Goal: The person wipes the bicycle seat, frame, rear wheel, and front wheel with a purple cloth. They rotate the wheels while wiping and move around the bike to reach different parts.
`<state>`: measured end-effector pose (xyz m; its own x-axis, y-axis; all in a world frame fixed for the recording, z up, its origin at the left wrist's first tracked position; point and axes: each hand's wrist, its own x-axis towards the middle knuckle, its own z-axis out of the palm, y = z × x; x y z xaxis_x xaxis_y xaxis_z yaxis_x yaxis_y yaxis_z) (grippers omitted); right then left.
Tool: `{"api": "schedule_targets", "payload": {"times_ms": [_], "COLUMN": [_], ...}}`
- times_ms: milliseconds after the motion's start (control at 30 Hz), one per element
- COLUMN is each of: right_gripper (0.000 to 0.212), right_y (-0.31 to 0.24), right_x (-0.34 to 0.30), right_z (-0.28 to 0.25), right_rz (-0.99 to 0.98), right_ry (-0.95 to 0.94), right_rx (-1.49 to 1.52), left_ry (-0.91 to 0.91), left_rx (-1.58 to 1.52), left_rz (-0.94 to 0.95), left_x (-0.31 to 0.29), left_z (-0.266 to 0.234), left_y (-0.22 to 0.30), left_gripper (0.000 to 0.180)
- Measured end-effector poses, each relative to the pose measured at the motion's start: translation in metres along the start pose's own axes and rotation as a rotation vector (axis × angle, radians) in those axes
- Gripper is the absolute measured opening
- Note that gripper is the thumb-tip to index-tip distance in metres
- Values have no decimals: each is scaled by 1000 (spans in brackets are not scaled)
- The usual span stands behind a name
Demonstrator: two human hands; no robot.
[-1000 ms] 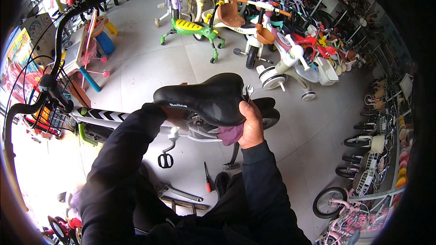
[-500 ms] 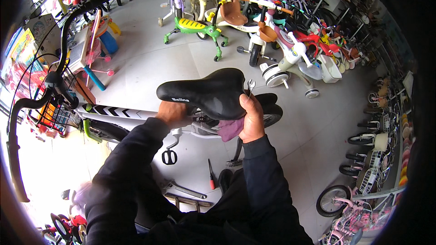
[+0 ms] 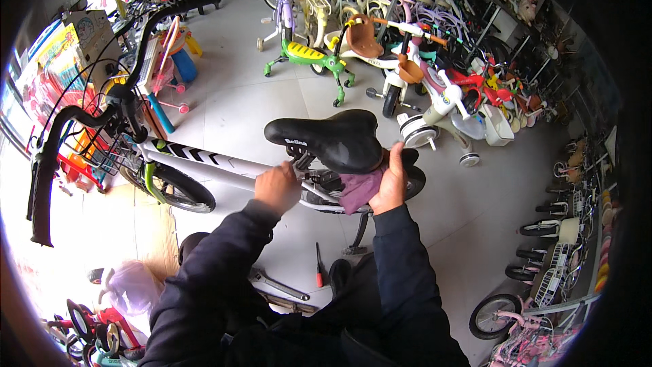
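A green ride-on toy [image 3: 314, 59] stands at upper centre; a slim screwdriver [image 3: 319, 278] and metal wrench [image 3: 284, 287] lie at lower centre. The smooth black saddle [image 3: 339, 139] sits mid-frame, the right hand [image 3: 391, 182] holding crumpled purple cloth [image 3: 360, 191] against its rear; the left hand [image 3: 278, 188] is curled, its grip unclear.

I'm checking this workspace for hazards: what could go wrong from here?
The screwdriver lies beside a shoe and could get kicked or roll underfoot. The purple cloth below the saddle, at the right hand, hangs near the rear wheel and might snag.
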<state>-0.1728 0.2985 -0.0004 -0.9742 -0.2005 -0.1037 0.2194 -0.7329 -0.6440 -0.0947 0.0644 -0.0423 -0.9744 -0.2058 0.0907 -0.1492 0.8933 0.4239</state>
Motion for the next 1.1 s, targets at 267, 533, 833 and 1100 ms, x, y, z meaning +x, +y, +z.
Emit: {"api": "schedule_targets", "payload": {"times_ms": [267,533,833,1100], "right_gripper": [32,44,38,34], "right_y": [62,65,4,25], "right_x": [-91,-130,-119,-96], "right_z": [-5,-9,2,-29], "right_rz": [87,-32,198,340], "right_ry": [311,27,-152,-208], "right_rx": [-225,-1092,-1048,-927], "left_ry": [-467,-545,517,284], "left_rx": [-1105,-1039,-1460,-499], "left_rz": [168,23,-588,-460], "left_x": [-90,-95,-34,-20], "left_z": [0,2,38,129], "left_y": [13,2,-51,-60], "left_gripper": [110,38,26,17]}}
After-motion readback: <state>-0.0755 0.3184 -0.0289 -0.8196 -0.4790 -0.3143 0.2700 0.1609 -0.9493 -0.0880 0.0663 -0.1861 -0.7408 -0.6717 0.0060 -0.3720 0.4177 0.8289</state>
